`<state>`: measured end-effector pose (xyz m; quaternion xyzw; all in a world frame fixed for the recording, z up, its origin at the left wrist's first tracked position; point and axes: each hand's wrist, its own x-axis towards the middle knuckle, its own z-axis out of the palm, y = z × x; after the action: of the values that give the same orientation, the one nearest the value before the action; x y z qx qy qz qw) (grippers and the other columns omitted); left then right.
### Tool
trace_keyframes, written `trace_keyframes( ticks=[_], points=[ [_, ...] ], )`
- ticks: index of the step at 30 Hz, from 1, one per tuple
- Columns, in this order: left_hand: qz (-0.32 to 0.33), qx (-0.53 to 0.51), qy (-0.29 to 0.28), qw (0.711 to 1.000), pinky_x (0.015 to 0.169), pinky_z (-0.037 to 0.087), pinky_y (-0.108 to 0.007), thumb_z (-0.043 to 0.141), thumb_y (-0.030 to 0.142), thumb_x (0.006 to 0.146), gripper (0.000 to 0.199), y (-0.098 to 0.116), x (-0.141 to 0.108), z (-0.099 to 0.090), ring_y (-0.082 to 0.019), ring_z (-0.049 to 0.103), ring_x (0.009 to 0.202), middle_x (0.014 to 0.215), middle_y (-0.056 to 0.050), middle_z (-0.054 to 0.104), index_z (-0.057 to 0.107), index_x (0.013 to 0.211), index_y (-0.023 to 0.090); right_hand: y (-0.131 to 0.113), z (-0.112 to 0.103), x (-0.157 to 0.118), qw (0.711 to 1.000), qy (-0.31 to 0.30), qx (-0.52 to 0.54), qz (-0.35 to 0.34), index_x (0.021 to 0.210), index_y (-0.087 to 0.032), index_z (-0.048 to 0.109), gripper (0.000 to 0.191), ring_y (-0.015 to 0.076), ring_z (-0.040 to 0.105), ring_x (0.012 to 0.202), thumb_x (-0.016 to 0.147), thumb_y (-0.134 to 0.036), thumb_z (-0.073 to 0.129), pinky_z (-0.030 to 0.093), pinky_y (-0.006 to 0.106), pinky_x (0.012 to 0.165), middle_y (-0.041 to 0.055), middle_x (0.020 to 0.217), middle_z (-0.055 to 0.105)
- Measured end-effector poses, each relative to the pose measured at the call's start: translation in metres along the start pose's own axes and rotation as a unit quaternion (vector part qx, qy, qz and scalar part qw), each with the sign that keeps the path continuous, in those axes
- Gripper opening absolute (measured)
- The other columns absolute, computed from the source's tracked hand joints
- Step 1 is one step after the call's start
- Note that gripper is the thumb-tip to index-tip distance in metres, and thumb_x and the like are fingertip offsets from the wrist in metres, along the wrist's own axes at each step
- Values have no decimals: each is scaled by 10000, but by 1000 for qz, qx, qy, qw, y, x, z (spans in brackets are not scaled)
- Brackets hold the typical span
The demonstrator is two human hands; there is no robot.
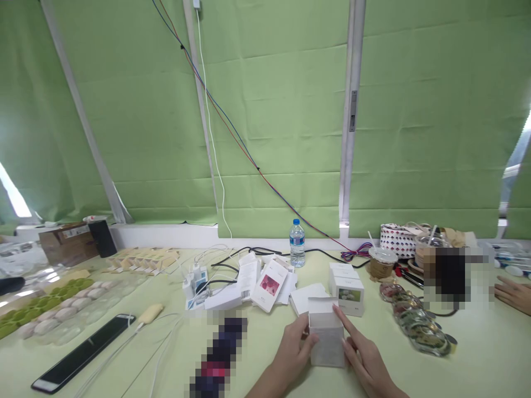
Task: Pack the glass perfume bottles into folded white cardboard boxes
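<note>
A small white cardboard box point(327, 347) stands between my hands near the front of the table, its top flap raised. My left hand point(292, 348) grips its left side, thumb on the near face. On the right side, my right hand point(365, 354) presses its curled fingers and thumb to the box, while the index finger reaches up to the flap's edge. Just behind it lies a white carton point(305, 298), partly hidden. Upright white boxes point(350, 293) with a green picture stand at its back right. A white box with a pink picture point(269, 284) lies among other cartons.
A water bottle point(297, 243) stands by the wall. Left are a phone point(83, 354), a cabled cream power bank point(151, 313) and egg-style trays point(62, 309). Right are a row of clear-wrapped items point(418, 320), drink cups point(381, 262) and another person's hand point(514, 294).
</note>
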<state>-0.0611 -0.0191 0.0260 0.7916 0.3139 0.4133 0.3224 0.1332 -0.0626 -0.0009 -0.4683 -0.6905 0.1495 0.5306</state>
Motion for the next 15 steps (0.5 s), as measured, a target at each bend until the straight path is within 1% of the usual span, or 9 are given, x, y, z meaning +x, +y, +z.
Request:
trace_keyframes(
  ticks=[1,3,5,6,7,9,10,12,15],
  points=[
    [-6,-1,1,1000,675,469,-259,446,414,929,289,0,0,0,-182,567,757,851,-58,642,596,989,174,0,-1,1,1000,4,-3,-15,1432,-249,392,499,155,606,504,964,-417,345,530,224,553,-21,605,637],
    [-19,-5,-2,1000,690,478,-265,454,416,924,284,0,1,2,-187,569,777,861,-59,635,591,976,173,2,-4,4,998,28,-9,-62,1281,-272,557,395,194,685,793,950,-414,395,553,260,725,49,904,705],
    [-30,-9,-21,999,733,482,-277,476,396,915,253,1,0,4,-194,574,818,891,-62,638,583,971,173,6,-8,5,992,58,-23,-108,1060,-258,654,279,231,648,1008,940,-376,431,537,288,823,94,1126,642],
    [-33,-10,-36,999,763,479,-284,491,379,909,231,1,0,6,-196,575,839,909,-62,642,575,978,176,9,-10,6,989,68,-34,-123,975,-243,659,239,227,654,981,937,-342,445,547,275,783,107,1136,617],
    [-34,-8,-51,998,790,471,-291,509,366,902,212,1,0,8,-196,574,854,925,-59,646,564,986,180,11,-12,6,987,74,-46,-132,921,-228,650,209,204,672,875,934,-302,455,555,249,692,112,1102,604],
    [-27,6,-71,997,808,454,-303,539,370,882,209,-2,-1,11,-197,563,854,930,-51,640,541,982,186,15,-16,6,984,74,-66,-149,883,-208,627,166,141,640,644,923,-236,468,518,210,519,101,1019,580],
    [-17,19,-69,997,798,447,-308,537,390,879,223,-3,-1,12,-199,554,843,922,-50,631,530,973,188,17,-19,6,982,71,-71,-159,886,-204,620,159,127,618,602,921,-216,465,502,206,491,95,998,573],
    [3,48,-32,998,759,433,-315,467,445,901,259,-6,-1,13,-201,527,804,870,-47,596,511,909,190,19,-23,6,978,72,-77,-179,924,-205,610,165,150,636,683,925,-205,445,518,223,548,94,990,576],
    [3,72,74,995,721,423,-316,267,443,961,338,-7,3,10,-197,506,764,797,-35,534,455,807,208,22,-30,7,973,98,-83,-192,1003,-205,589,191,212,642,902,935,-219,412,539,286,707,104,1011,595]
  ],
)
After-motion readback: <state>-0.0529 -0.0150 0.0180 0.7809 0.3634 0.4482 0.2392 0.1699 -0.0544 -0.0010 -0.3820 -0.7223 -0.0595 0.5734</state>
